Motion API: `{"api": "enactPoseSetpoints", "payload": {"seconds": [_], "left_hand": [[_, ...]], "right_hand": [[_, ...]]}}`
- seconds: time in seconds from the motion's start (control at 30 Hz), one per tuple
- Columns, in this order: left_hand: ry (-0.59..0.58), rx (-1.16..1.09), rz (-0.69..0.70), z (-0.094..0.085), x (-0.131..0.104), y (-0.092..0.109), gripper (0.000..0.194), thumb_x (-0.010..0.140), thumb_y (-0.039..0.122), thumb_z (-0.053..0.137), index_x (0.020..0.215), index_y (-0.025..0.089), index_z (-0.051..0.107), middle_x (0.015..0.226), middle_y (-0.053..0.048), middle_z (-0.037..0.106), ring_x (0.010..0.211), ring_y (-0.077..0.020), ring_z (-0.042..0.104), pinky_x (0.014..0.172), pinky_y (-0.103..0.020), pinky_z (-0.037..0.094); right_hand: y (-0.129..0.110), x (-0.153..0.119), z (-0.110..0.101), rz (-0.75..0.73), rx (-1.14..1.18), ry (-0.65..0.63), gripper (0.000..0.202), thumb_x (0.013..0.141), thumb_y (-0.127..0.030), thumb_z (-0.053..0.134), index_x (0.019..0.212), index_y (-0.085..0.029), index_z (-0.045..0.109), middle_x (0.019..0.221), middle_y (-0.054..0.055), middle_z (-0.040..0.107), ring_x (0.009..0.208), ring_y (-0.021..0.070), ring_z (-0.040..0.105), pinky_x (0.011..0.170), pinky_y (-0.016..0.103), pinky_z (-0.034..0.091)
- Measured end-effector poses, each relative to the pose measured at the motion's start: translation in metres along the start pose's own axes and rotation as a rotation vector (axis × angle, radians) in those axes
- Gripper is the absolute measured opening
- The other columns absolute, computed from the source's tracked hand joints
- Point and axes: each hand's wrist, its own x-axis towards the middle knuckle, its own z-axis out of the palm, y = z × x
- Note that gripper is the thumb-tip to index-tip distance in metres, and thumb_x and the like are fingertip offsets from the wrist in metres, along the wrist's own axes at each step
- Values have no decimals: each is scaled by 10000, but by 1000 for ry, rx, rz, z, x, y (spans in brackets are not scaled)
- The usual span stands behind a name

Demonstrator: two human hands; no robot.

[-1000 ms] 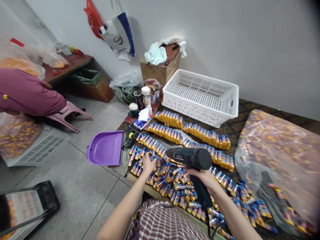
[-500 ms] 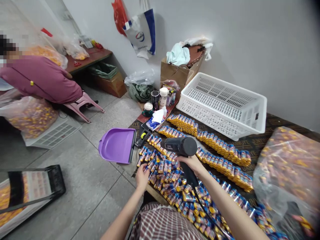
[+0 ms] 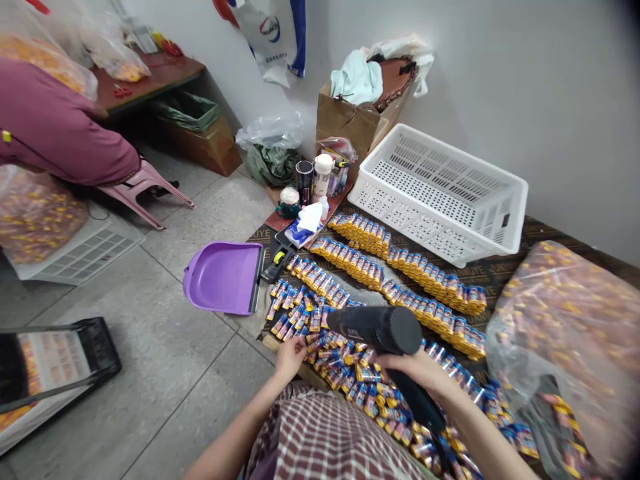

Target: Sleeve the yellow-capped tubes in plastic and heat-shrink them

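My right hand [image 3: 417, 370] is wrapped round the handle of a black hair dryer [image 3: 375, 328], whose barrel points left over many small blue and yellow tubes [image 3: 295, 320]. At the near left edge of the pile, my left hand [image 3: 291, 355] has its fingers drawn together beside the tubes; what they hold, if anything, is too small to make out. Beyond the dryer, more tubes stand stacked in neat rows [image 3: 435, 317]. Loose tubes lie under and around the dryer and its cord.
Behind the rows sits a white plastic crate [image 3: 440, 193]. A filled clear bag [image 3: 570, 327] lies at right. Left are a purple dustpan [image 3: 225, 277], cups [image 3: 304, 181] and tissues [image 3: 310, 220]. A person in a pink top sits at far left.
The dryer and my right hand have moved right and nearer to me. My left hand has shifted slightly right, its fingers closer together. The camera view has shifted, too.
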Motion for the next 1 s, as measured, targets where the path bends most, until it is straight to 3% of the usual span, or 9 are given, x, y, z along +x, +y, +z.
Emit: {"api": "enactPoseSetpoints", "payload": {"seconds": [0.2, 0.27, 0.37, 0.47, 0.63, 0.73, 0.87, 1.0], "left_hand": [[33, 38, -3, -15, 7, -1, 129, 728, 232, 501, 694, 173, 611, 647, -4, 643, 633, -148, 607, 618, -246, 453], [59, 53, -6, -26, 12, 0, 131, 730, 226, 495, 696, 176, 610, 650, -6, 644, 642, -151, 610, 633, -251, 460], [100, 80, -13, -42, 19, 1, 134, 735, 227, 492, 702, 179, 613, 639, -2, 643, 633, -149, 610, 635, -250, 465], [143, 112, -10, -57, 32, 6, 140, 738, 210, 484, 715, 172, 617, 655, -9, 651, 632, -147, 610, 633, -248, 466], [168, 173, 68, -72, 74, 41, 166, 770, 183, 475, 790, 168, 639, 741, -26, 677, 688, -144, 624, 667, -247, 477], [146, 232, 138, -66, 106, 76, 210, 775, 125, 465, 865, 177, 647, 843, -37, 693, 776, -147, 630, 757, -262, 475], [96, 352, 206, -39, 138, 117, 256, 743, 125, 536, 974, 178, 633, 1035, -79, 660, 1012, -199, 579, 929, -318, 404], [102, 473, 182, -6, 148, 138, 590, 581, 218, 724, 1133, 155, 525, 1194, -163, 544, 1171, -321, 455, 1000, -434, 317]], "right_hand": [[26, -33, -17, 53, -20, 137, 273, 637, -423, 648, 594, -154, 643, 567, 47, 617, 567, 177, 527, 583, 289, 412], [29, -37, -16, 50, -4, 109, 270, 634, -415, 646, 646, -146, 668, 574, 49, 625, 582, 184, 541, 591, 289, 418], [29, -41, -8, 79, 40, -39, 260, 597, -369, 660, 716, -142, 697, 556, 39, 626, 534, 175, 540, 545, 280, 423], [27, -36, 2, 72, 76, -70, 207, 569, -324, 672, 679, -149, 692, 554, 28, 626, 510, 162, 538, 531, 272, 430], [17, 0, 4, -46, 174, 114, 231, 616, -353, 673, 714, -144, 679, 525, 28, 614, 509, 166, 532, 555, 291, 430], [1, 20, 0, -127, 208, 131, 269, 621, -384, 684, 729, -138, 674, 523, 34, 613, 502, 169, 529, 537, 294, 414], [-17, 21, -9, -192, 200, 145, 297, 629, -411, 672, 748, -138, 674, 552, 38, 622, 515, 172, 533, 539, 295, 411], [-14, 2, -24, -167, 188, 235, 299, 620, -411, 682, 754, -145, 672, 596, 44, 635, 538, 180, 546, 564, 301, 422]]}}
